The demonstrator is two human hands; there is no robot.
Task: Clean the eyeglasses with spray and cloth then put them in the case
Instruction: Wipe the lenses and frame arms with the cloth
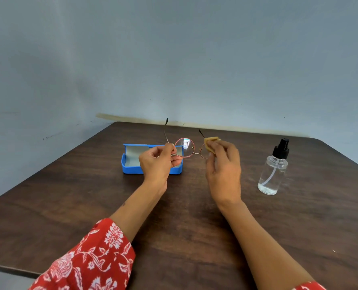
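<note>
Round thin-framed eyeglasses (184,147) are held up above the table, temples unfolded and pointing away from me. My left hand (158,164) pinches the frame at the left hinge. My right hand (223,168) presses a small tan cloth (211,143) around the right lens, which the cloth and fingers hide. An open blue glasses case (132,166) with a grey lining lies on the table behind my left hand. A clear spray bottle (273,172) with a black pump top stands upright to the right, apart from both hands.
The dark wooden table (184,216) stands against a pale blue-grey wall; its left edge runs diagonally and the near left corner shows at the bottom. My red patterned sleeve (86,262) covers the lower left.
</note>
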